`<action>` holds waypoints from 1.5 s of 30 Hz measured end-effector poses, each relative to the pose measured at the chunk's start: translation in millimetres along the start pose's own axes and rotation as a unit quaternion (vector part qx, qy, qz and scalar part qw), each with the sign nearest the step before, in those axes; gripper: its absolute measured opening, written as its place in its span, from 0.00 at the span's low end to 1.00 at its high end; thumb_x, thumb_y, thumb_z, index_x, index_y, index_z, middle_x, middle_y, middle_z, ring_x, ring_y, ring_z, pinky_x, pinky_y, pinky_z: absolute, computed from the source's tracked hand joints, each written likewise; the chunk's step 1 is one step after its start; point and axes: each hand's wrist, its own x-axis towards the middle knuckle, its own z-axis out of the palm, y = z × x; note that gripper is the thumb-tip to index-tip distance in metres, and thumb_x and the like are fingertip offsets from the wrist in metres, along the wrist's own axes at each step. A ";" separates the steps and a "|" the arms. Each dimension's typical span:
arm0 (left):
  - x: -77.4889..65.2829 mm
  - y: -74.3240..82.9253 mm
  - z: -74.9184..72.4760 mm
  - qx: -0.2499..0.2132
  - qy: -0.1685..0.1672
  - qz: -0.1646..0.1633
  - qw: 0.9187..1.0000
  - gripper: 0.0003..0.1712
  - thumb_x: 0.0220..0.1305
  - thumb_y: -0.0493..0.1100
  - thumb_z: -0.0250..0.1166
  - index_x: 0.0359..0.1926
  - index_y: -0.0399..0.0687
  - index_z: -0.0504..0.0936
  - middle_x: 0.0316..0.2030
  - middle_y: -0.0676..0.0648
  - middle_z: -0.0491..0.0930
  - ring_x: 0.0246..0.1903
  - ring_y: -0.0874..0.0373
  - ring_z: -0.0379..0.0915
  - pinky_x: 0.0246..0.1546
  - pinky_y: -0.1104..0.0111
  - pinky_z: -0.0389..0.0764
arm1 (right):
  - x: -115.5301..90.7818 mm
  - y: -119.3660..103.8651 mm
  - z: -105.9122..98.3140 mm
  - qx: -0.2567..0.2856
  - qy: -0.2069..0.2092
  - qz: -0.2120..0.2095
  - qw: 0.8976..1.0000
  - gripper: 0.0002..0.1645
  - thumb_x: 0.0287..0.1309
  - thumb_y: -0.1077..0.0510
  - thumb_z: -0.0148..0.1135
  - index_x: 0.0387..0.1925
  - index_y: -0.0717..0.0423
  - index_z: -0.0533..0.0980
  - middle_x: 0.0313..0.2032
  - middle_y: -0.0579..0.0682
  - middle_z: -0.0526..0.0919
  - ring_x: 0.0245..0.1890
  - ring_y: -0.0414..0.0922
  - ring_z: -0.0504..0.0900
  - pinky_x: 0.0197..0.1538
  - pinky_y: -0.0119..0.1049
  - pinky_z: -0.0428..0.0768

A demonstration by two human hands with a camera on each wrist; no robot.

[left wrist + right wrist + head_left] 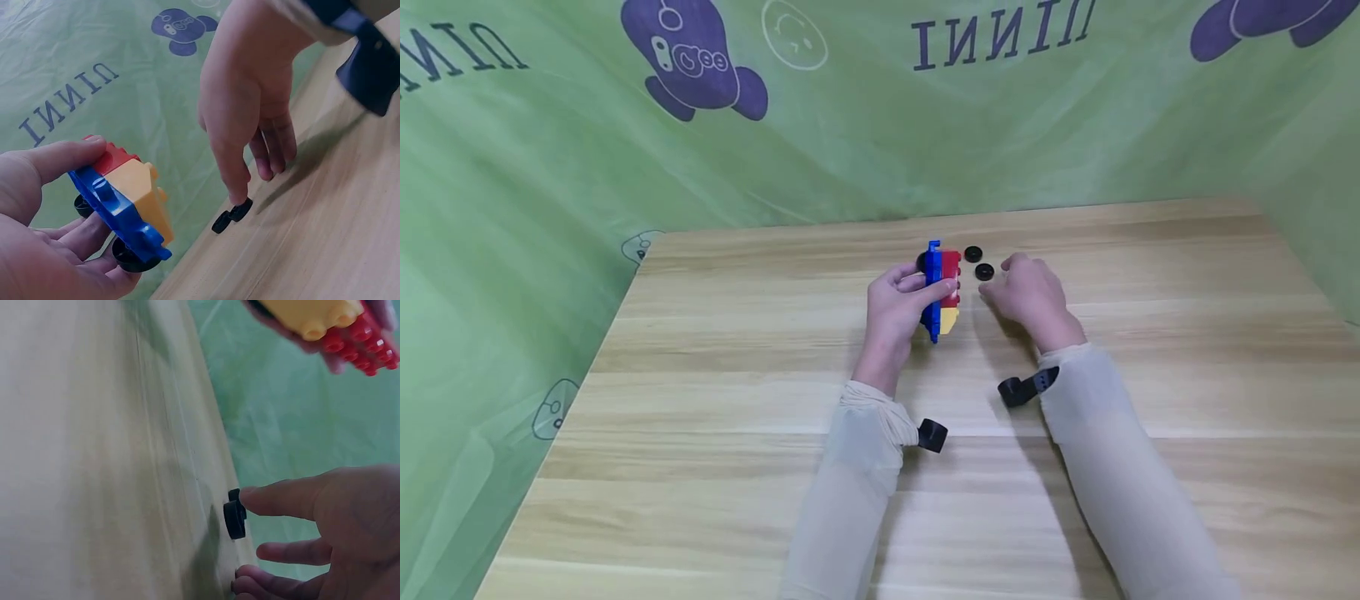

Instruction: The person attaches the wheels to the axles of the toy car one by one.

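Observation:
My left hand (893, 310) grips a toy car made of building bricks (933, 287), holding it up on its side over the table. The car has a blue base, a red brick (950, 265) and a yellow sloped brick (949, 321). In the left wrist view, black wheels (132, 257) show on its underside, with the thumb across the top. Two loose black wheels (984, 272) lie close together on the table. Beside them, my right hand (1028, 293) reaches down with fingers apart and bent a little, and nothing shows between them. Its thumb tip overlaps a wheel (235, 520) in the right wrist view.
The light wooden table (722, 375) ends at its far edge just beyond the wheels. A green curtain (865, 150) with purple figures hangs behind and along the sides. Each sleeve carries a black wrist camera (932, 435).

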 end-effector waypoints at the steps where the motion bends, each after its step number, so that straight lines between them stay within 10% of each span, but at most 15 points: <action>1: 0.0 -0.4 -1.1 -0.003 0.004 0.001 1.000 0.30 0.52 0.35 0.79 0.57 0.42 0.81 0.48 0.45 0.87 0.51 0.54 0.83 0.61 0.62 0.79 | 2.7 -1.4 0.4 -0.007 0.000 -0.003 1.000 0.38 0.65 0.46 0.62 0.67 0.67 0.67 0.64 0.70 0.72 0.62 0.66 0.71 0.65 0.60 0.71; 11: -0.7 1.9 -3.1 -0.053 -0.030 0.014 0.998 0.36 0.54 0.38 0.78 0.64 0.38 0.76 0.44 0.40 0.89 0.44 0.51 0.88 0.64 0.61 0.76 | 21.4 -7.0 9.2 -0.071 0.039 0.010 0.997 0.35 0.60 0.38 0.68 0.52 0.66 0.76 0.48 0.64 0.82 0.43 0.59 0.79 0.41 0.47 0.78; 21: 1.5 0.4 1.4 -0.026 -0.071 0.001 0.997 0.37 0.67 0.41 0.68 0.74 0.46 0.66 0.50 0.45 0.85 0.45 0.52 0.87 0.57 0.63 0.81 | 6.5 4.5 10.9 0.075 0.025 0.017 0.997 0.26 0.66 0.46 0.61 0.50 0.67 0.81 0.49 0.64 0.82 0.46 0.56 0.77 0.46 0.45 0.78; 26: 1.9 -0.5 7.4 -0.029 -0.103 0.004 0.994 0.37 0.72 0.41 0.62 0.77 0.48 0.59 0.50 0.43 0.80 0.43 0.47 0.87 0.49 0.66 0.85 | -13.5 6.2 3.2 0.173 0.025 0.034 0.984 0.29 0.70 0.46 0.55 0.59 0.64 0.77 0.53 0.63 0.82 0.48 0.53 0.79 0.49 0.42 0.80; 32: -0.2 -1.7 8.3 -0.036 -0.115 0.005 0.993 0.39 0.73 0.36 0.59 0.79 0.48 0.54 0.50 0.44 0.75 0.51 0.42 0.83 0.54 0.66 0.82 | -30.1 -1.3 -11.7 0.243 0.068 -0.017 0.968 0.22 0.71 0.55 0.52 0.54 0.69 0.79 0.44 0.63 0.86 0.29 0.36 0.82 0.35 0.28 0.82; 39: -1.4 -0.6 4.9 -0.048 -0.120 0.006 0.992 0.41 0.71 0.31 0.58 0.79 0.49 0.54 0.49 0.44 0.72 0.55 0.44 0.79 0.62 0.63 0.76 | -47.4 -12.4 -30.9 0.323 0.060 -0.092 0.940 0.21 0.69 0.51 0.62 0.50 0.66 0.82 0.30 0.42 0.84 0.27 0.35 0.83 0.39 0.26 0.84; 45: -1.8 -0.1 4.6 -0.042 -0.121 0.013 0.992 0.40 0.68 0.30 0.61 0.77 0.49 0.59 0.54 0.38 0.76 0.52 0.47 0.79 0.59 0.61 0.77 | -49.8 -23.2 -32.1 0.416 0.044 -0.139 0.898 0.18 0.63 0.61 0.68 0.50 0.68 0.80 0.33 0.43 0.87 0.28 0.39 0.85 0.38 0.29 0.86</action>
